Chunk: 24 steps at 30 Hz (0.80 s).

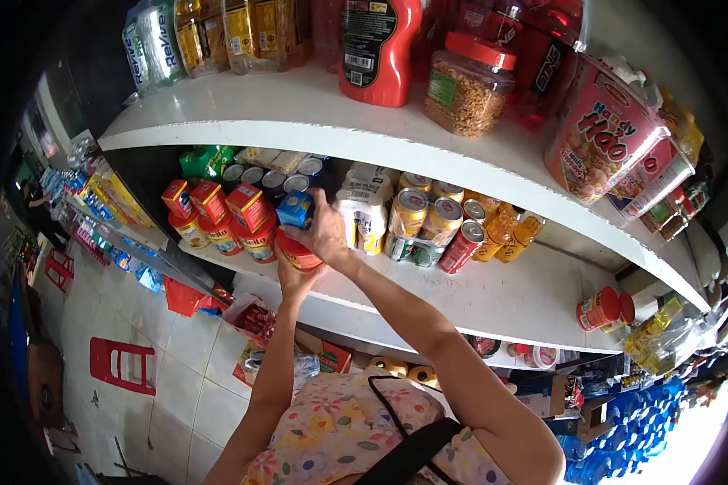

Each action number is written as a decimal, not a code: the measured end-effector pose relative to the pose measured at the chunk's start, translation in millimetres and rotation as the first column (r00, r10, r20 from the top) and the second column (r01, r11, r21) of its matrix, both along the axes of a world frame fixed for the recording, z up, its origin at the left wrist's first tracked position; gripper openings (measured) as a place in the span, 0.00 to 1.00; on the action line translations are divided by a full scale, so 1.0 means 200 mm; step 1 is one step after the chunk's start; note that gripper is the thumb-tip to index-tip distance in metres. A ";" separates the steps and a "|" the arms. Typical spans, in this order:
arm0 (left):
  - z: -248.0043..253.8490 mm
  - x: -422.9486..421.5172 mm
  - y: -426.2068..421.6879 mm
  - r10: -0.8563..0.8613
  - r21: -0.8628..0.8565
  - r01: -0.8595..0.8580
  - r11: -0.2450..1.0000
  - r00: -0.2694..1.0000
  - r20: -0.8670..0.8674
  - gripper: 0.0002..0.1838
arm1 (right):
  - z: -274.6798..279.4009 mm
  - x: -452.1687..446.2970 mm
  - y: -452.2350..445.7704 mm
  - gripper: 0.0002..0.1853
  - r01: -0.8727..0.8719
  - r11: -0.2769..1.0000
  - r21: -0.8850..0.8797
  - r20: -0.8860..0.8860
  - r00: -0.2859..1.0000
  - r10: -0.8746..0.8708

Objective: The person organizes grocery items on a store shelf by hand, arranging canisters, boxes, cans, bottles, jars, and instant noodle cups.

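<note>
My left hand (296, 279) is wrapped round a red-lidded jar (302, 257) at the front of the middle shelf. Just above it, my right hand (329, 233) grips a small blue box (296, 209), which sits on or right over the jar's lid; the exact contact is hidden by my fingers. To the left stand several similar jars (257, 245) with red lids, and small red boxes (248, 208) rest on top of them. Silver-topped cans (273, 177) are behind, and a plastic-wrapped white pack (366, 202) is right of my right hand.
Yellow cans (410, 212), a red can (463, 246) and orange bottles (505, 234) stand farther right on the shelf (429, 287). The upper shelf (299, 133) overhangs my hands, carrying bottles, a peanut jar (469, 85) and noodle cups (603, 133). A red stool (122, 365) is on the floor.
</note>
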State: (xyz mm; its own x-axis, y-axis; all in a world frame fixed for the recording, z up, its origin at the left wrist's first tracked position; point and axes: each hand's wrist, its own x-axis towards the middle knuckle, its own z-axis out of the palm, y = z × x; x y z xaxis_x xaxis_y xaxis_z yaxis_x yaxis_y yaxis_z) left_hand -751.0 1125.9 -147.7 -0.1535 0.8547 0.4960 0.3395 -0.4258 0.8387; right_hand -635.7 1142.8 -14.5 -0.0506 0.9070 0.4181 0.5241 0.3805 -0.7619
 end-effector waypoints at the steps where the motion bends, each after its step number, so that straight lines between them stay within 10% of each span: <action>1: -0.03 -0.01 0.01 0.016 0.082 -0.013 0.997 0.999 -0.040 0.69 | -0.02 -0.02 -0.01 0.40 0.021 0.995 0.097 -0.009 1.000 -0.020; 4: -0.06 0.01 0.02 -0.088 0.078 0.078 0.994 0.987 0.132 0.70 | -0.03 -0.01 -0.02 0.46 0.001 0.999 0.044 -0.049 0.999 0.001; 9: -0.25 -0.08 0.11 0.129 0.054 -0.125 0.991 0.990 -0.066 0.62 | -0.09 0.09 -0.20 0.57 -0.034 0.947 0.319 -0.041 0.998 0.050; 13: -0.20 -0.07 0.09 0.052 0.111 -0.046 0.993 0.998 -0.048 0.62 | -0.03 0.38 -0.44 0.42 -0.015 0.953 0.304 -0.088 0.995 0.044; 19: -0.11 -0.01 -0.02 0.124 0.230 -0.106 0.967 0.990 -0.069 0.54 | -0.01 1.14 -0.86 0.23 0.494 0.807 0.323 -0.252 0.867 -0.430; 24: -0.07 0.14 -0.45 0.421 0.272 -0.355 0.894 0.873 -0.247 0.39 | -0.17 2.00 -1.34 0.18 0.882 0.339 0.326 -0.334 0.443 -0.832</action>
State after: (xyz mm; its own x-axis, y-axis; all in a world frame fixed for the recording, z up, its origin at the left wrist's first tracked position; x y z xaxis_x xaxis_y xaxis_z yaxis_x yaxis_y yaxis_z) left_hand -722.0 1035.1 -162.7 -0.2702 0.6254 0.7320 0.7291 -0.3636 0.5798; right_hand -235.9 875.3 -49.0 0.7119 0.1663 0.6823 0.6883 0.0274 -0.7249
